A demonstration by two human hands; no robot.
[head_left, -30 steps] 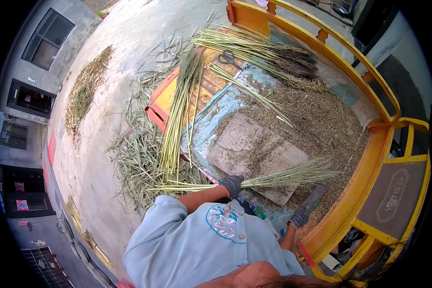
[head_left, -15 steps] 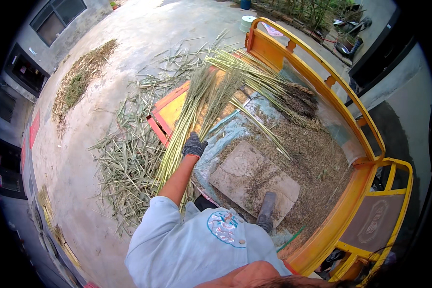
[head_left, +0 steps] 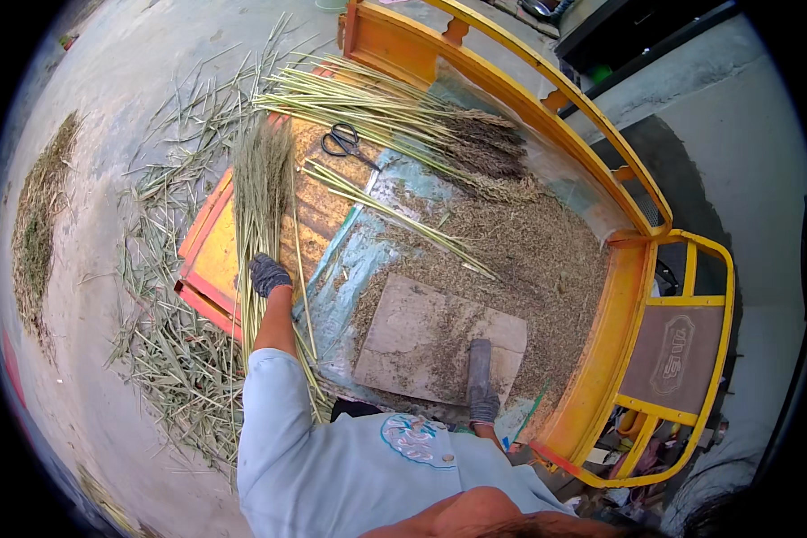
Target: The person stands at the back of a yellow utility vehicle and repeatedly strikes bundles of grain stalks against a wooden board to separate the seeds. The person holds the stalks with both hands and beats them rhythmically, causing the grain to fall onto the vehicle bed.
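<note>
My left hand, in a dark grey glove, is closed around a bundle of pale green stalks with bushy seed heads. The heads point away from me, and the bundle lies across the yellow and red cart flap. One loose stalk lies beside it. My right hand, gloved too, is closed on a grey oblong bar with a squared end, its exact kind unclear. That bar rests over a pale stone slab strewn with chaff.
Black scissors lie on the flap. Behind them is a pile of stalks with dark heads; several cut stalks lie nearer. Seed and chaff cover the cart bed. Yellow rails bound its far and right sides. Leaves litter the ground left.
The bundle in my left hand, fanned in two bunches before, is now drawn together and stands straighter. The scissors have come into sight. My view has shifted right; the right hand stays at the slab.
</note>
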